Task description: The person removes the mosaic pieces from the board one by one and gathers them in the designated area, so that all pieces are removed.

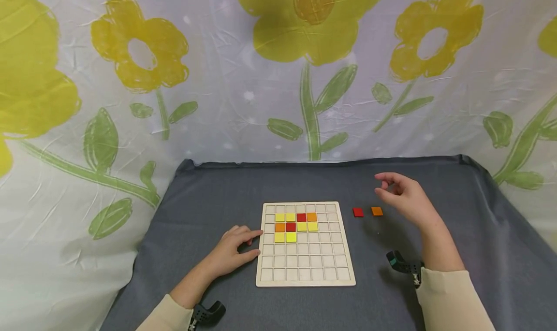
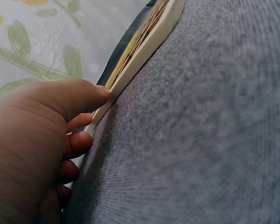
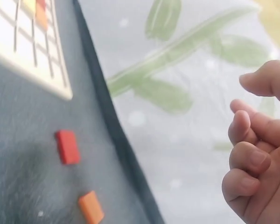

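A wooden grid board point(image 1: 304, 262) lies flat, with several yellow, orange and red square tiles set in its upper left cells. My left hand point(image 1: 232, 253) rests at the board's left edge, thumb and index fingertips touching the rim; the left wrist view shows the thumb point(image 2: 91, 95) against the wooden side. My right hand point(image 1: 404, 195) is raised above the cloth, right of the board, fingers loosely bent and nothing between thumb and index. Below and left of it lie a loose red tile point(image 1: 358, 212) and an orange tile point(image 1: 376, 211), side by side and apart.
Dark grey cloth point(image 1: 217, 191) covers the table. Behind and at the sides hangs a pale curtain point(image 1: 222, 104) printed with yellow flowers. Each wrist wears a black camera mount, one point(image 1: 208, 314) on the left and another point(image 1: 404, 263) on the right.
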`<state>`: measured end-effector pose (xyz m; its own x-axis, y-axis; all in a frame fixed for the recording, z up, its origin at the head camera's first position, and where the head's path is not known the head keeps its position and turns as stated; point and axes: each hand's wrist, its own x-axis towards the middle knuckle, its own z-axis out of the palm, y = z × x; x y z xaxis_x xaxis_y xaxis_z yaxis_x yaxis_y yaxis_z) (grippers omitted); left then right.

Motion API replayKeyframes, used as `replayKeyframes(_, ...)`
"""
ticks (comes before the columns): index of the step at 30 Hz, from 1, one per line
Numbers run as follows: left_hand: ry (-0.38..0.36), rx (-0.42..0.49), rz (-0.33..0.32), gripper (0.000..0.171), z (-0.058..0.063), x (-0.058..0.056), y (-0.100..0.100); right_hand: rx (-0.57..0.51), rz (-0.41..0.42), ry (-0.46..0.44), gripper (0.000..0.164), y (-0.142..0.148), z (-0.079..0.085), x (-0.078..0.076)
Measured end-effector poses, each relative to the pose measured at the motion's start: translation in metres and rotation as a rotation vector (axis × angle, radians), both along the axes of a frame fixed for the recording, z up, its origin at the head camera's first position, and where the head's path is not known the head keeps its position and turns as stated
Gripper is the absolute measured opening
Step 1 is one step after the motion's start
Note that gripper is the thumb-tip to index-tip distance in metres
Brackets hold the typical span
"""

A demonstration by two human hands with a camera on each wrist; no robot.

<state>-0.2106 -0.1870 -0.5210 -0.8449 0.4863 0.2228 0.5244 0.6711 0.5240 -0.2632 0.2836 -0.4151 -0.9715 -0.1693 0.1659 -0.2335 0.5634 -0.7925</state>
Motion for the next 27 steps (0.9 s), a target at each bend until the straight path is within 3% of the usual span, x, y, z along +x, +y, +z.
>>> replayKeyframes(11,0.000,-0.005,0.010,0.046,0.000,0.000,0.000,-0.092,0.071,0.057,0.039,-0.028,0.027,0.022)
replayKeyframes(27,0.002,-0.005,0.007,0.045,-0.002,0.000,-0.001,-0.153,0.170,0.102,0.032,-0.079,0.022,0.033)
